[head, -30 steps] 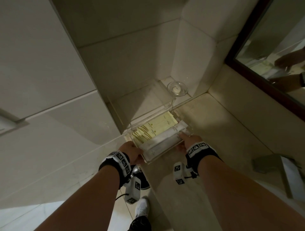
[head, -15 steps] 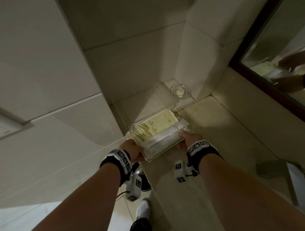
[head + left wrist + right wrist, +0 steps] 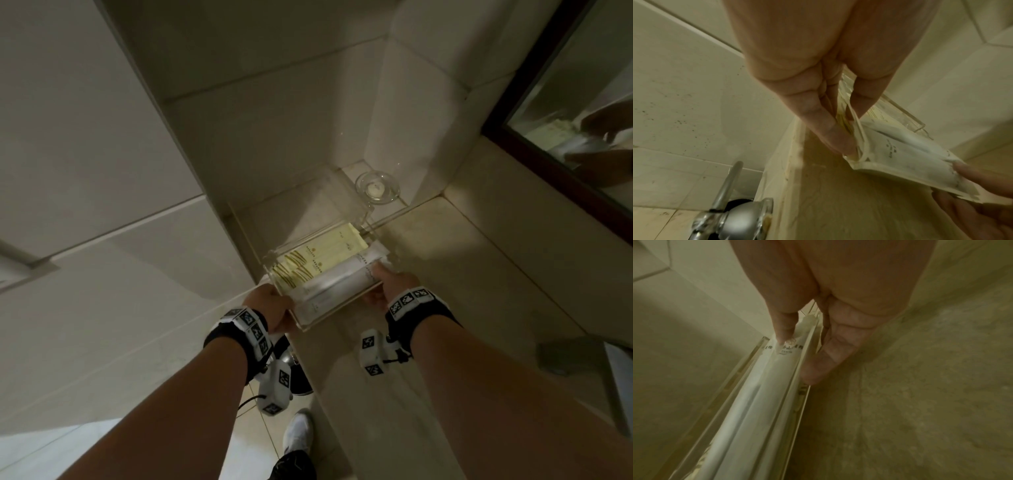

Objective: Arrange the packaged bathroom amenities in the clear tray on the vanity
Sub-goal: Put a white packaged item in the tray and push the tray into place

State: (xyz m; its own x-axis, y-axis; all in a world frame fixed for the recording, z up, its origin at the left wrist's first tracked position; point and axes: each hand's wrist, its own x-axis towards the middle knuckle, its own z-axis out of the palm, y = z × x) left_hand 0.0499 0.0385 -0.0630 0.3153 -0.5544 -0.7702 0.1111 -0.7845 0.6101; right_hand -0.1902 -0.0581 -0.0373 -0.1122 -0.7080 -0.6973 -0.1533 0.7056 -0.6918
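The clear tray (image 3: 337, 310) sits on the beige vanity counter (image 3: 462, 274) near its left edge. It holds yellow packets (image 3: 322, 253) at the back and long white sachets (image 3: 335, 284) along the front. My left hand (image 3: 289, 308) grips the tray's left end. In the left wrist view that hand (image 3: 854, 129) pinches the end wall, thumb inside by a white sachet (image 3: 910, 154). My right hand (image 3: 383, 281) holds the right end. Its thumb (image 3: 781, 335) presses a white sachet (image 3: 760, 394) inside, and its fingers (image 3: 818, 363) lie outside the tray wall (image 3: 795, 402).
A small glass dish (image 3: 376, 188) stands in the back corner just behind the tray. A dark-framed mirror (image 3: 582, 102) runs along the right wall. A grey object (image 3: 575, 356) lies at the counter's right. A chrome fitting (image 3: 729, 186) is below the counter's left edge.
The tray has slid a little toward the back corner and the glass dish. Both hands keep the same hold on its ends.
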